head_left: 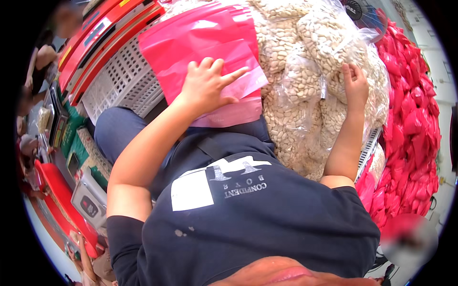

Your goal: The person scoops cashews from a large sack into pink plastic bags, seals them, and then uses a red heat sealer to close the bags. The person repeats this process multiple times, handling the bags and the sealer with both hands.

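Observation:
My left hand lies flat, fingers spread, on a stack of pink plastic bags that rests on my lap. My right hand pinches the clear film of a see-through packet of pale beans at the top of a heap of such packets in front of me. My dark blue shirt fills the lower middle of the view.
A white perforated plastic crate stands at the left beside red crates. A large pile of filled pink bags rises on the right. Another person is at the far left, near a small scale.

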`<action>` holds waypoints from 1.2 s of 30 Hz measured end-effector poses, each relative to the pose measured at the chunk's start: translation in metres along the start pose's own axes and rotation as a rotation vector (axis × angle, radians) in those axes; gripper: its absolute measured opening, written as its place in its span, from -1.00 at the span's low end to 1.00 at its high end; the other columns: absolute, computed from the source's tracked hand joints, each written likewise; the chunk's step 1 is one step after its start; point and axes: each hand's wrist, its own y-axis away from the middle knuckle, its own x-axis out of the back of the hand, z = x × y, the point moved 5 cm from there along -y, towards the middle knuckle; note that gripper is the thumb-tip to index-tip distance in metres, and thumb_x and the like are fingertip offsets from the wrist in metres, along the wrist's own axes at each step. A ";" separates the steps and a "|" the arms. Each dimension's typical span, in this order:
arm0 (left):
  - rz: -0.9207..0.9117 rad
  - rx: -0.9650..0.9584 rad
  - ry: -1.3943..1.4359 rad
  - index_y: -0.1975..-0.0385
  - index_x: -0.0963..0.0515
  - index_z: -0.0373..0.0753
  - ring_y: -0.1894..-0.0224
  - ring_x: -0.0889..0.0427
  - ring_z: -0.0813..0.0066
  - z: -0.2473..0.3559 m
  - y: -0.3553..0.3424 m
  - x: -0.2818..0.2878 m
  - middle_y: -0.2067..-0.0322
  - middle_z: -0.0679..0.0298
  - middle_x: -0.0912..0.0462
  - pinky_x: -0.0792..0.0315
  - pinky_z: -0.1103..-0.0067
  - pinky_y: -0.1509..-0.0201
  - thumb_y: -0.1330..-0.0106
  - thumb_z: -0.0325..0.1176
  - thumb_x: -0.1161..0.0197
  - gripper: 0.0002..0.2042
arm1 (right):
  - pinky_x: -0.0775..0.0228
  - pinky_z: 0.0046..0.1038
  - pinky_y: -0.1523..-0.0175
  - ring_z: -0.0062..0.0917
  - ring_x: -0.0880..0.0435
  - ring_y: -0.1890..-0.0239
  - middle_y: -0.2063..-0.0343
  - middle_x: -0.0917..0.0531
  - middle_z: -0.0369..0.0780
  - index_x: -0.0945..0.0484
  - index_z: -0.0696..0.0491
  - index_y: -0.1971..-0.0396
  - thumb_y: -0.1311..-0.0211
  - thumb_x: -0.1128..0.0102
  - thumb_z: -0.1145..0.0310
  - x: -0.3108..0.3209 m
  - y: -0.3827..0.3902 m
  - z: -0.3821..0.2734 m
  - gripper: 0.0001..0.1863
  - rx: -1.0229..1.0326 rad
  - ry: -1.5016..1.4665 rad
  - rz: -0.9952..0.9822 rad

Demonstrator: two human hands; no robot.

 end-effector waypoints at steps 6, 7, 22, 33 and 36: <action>0.114 -0.070 -0.100 -0.06 -0.33 0.17 -0.11 -0.19 0.32 0.002 -0.009 -0.013 -0.04 0.23 -0.28 -0.09 0.15 -0.07 0.08 0.10 -0.20 -0.40 | -0.35 -0.39 0.27 -0.39 -0.52 0.43 0.49 -0.53 -0.22 -0.51 0.14 0.26 0.07 -0.08 -0.25 -0.027 0.006 -0.020 -0.32 -0.119 -0.087 0.083; 0.121 -0.083 -0.069 -0.04 -0.35 0.16 -0.13 -0.17 0.31 0.001 -0.010 -0.016 -0.05 0.22 -0.28 -0.04 0.12 -0.10 0.07 0.09 -0.20 -0.42 | -0.34 -0.41 0.26 -0.41 -0.52 0.41 0.50 -0.53 -0.21 -0.50 0.17 0.25 0.06 -0.09 -0.23 -0.019 0.002 -0.026 -0.32 -0.109 -0.026 0.173; 0.584 -0.137 0.214 0.24 -0.52 -0.03 0.16 -0.40 0.41 -0.031 0.018 0.008 0.28 0.37 -0.45 -0.23 0.35 0.08 0.10 -0.26 -0.28 -0.66 | -0.33 -0.66 0.35 -0.71 -0.51 0.46 0.51 -0.62 -0.27 -0.57 0.21 0.33 -0.05 -0.17 0.39 -0.011 -0.014 -0.093 -0.78 -0.110 -0.589 0.075; 0.557 -0.129 0.663 0.52 -0.57 -0.21 0.42 -0.51 0.23 -0.073 0.017 -0.039 0.51 0.24 -0.52 -0.40 0.43 0.34 0.09 -0.49 -0.21 -0.89 | -0.42 -0.49 0.20 -0.49 -0.55 0.30 0.36 -0.57 -0.20 -0.49 0.19 0.28 0.08 -0.23 0.55 -0.087 0.134 -0.122 -0.73 -0.165 -1.302 -0.756; 0.625 0.099 0.916 0.49 -0.54 -0.30 0.42 -0.52 0.28 -0.090 0.019 -0.037 0.50 0.18 -0.52 -0.39 0.54 0.31 0.05 -0.54 -0.21 -0.90 | -0.36 -0.48 0.18 -0.53 -0.52 0.30 0.40 -0.56 -0.24 -0.53 0.17 0.35 0.19 -0.27 0.60 -0.074 0.150 -0.125 -0.72 0.463 -0.999 -0.585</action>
